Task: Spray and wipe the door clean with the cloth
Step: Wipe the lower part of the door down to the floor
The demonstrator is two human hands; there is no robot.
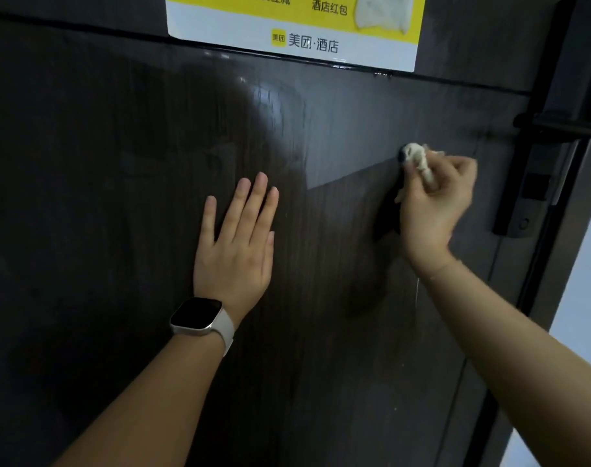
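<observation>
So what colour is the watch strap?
White, on the watch strap in the head view.

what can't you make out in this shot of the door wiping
- Spray bottle: none in the head view.
- Yellow and white poster: top cut off by the frame edge.
- Crumpled white cloth: mostly hidden inside the right hand.
- Black lever handle: end cut by the right edge.
- Dark wood-grain door: dim, dirt unreadable.

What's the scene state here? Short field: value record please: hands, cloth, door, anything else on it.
left hand: flat on the door, fingers straight, smartwatch on the wrist
right hand: grip curled round the cloth
cloth: pale, bunched, pressed to the door left of the handle
door: dark wood grain, glossy, streaky sheen near the middle
handle: black lever at the right edge, lock plate below
sticker: yellow and white, top of door
spray bottle: not in view
</observation>
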